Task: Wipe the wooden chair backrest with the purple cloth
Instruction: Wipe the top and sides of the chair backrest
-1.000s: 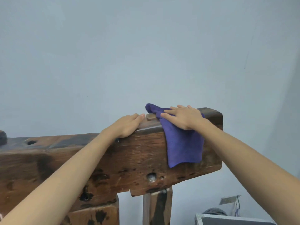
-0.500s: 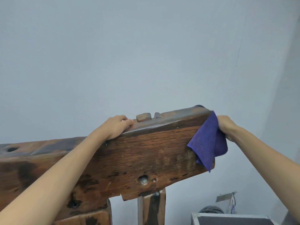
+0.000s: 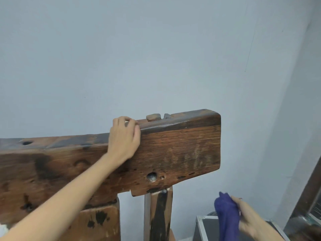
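The wooden chair backrest point(image 3: 180, 153) is a thick, dark-stained plank running from the left edge to right of centre, with a small peg on its top edge. My left hand point(image 3: 123, 139) rests on the plank's top edge left of the peg, fingers curled over it. My right hand point(image 3: 248, 220) is low at the bottom right, well below and apart from the backrest. It grips the bunched purple cloth point(image 3: 226, 216), which hangs down from the fist.
A wooden post point(image 3: 159, 214) holds up the backrest, with a wider wooden block point(image 3: 100, 221) to its left. A metal-edged dark case point(image 3: 206, 228) sits on the floor at bottom right. A pale wall stands behind, and a dark frame point(image 3: 311, 192) runs along the right edge.
My right hand pulled the cloth off the backrest's right end and dropped down to the lower right. My left hand stayed on the top edge.
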